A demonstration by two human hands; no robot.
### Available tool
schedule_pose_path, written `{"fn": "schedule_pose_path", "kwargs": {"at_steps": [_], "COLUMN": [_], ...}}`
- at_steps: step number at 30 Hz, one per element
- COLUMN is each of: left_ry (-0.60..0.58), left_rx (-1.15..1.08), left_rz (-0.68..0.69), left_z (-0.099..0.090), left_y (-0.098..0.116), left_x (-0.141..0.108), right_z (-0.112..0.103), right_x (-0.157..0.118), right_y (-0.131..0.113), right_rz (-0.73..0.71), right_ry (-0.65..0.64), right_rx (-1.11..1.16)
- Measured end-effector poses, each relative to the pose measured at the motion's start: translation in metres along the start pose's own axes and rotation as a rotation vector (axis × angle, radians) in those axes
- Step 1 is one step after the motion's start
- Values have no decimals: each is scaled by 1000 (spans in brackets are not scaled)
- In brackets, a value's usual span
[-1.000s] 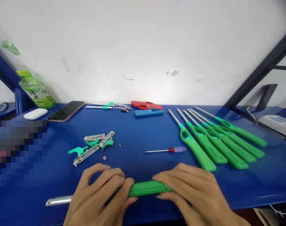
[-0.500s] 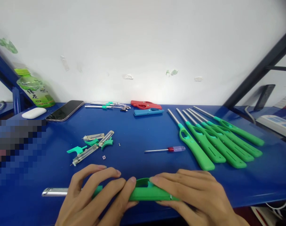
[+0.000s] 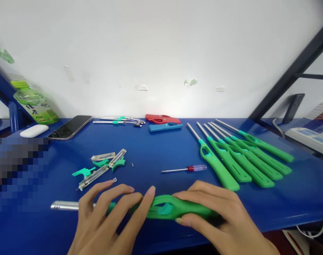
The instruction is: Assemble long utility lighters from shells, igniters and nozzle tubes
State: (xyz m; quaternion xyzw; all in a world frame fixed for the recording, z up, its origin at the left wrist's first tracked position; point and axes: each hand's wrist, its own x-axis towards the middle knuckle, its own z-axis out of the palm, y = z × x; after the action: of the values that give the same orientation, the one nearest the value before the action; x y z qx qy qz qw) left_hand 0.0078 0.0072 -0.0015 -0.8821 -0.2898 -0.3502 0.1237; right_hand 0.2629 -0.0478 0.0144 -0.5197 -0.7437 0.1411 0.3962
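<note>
A green long-neck lighter (image 3: 173,206) lies sideways between my hands at the table's front, its metal tube pointing left and its trigger opening facing me. My left hand (image 3: 111,219) is wrapped over the neck and front of the handle. Fingers and thumb of my right hand (image 3: 220,216) grip the handle's rear part. Beyond my left hand lie clear fuel tanks (image 3: 97,176) and teal triggers (image 3: 84,172), with a small screw (image 3: 132,164) beside them. A screwdriver (image 3: 184,169) with a red and purple handle rests past my right hand.
Several green lighters (image 3: 220,166) lie in a row at right. Along the wall are metal tubes with wires (image 3: 119,122), a red casing (image 3: 163,119) and a blue casing (image 3: 165,126). A phone (image 3: 71,127), white case (image 3: 34,130) and bottle (image 3: 35,102) stand at left.
The lighter has rolled in my hands, so the side of its handle and the trigger opening now show instead of the narrow edge. My right thumb has come up onto the near side.
</note>
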Motion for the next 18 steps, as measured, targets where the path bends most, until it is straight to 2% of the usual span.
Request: {"fn": "schedule_pose_path", "kwargs": {"at_steps": [3,8,11,14,18], "left_ry": [7,88,119,139,4], "left_rx": [-50,-225,-232,-209,-64], "left_rz": [29,-120,-128,-119,-57], "left_z": [4,7,9,9,-2], "left_y": [1,12,17,14,-6], "left_x": [3,3,4,4,0], "right_z": [1,1,0,-1,-1], "right_x": [0,-3,-4,-4,0], "right_y": [-1,-2,-1,1,1], "right_rz": [-49,-192,-278,-317,-294], "right_ry": [-5,-16,17,21,71], "right_rx": [4,-8,-58,-87,-84]}}
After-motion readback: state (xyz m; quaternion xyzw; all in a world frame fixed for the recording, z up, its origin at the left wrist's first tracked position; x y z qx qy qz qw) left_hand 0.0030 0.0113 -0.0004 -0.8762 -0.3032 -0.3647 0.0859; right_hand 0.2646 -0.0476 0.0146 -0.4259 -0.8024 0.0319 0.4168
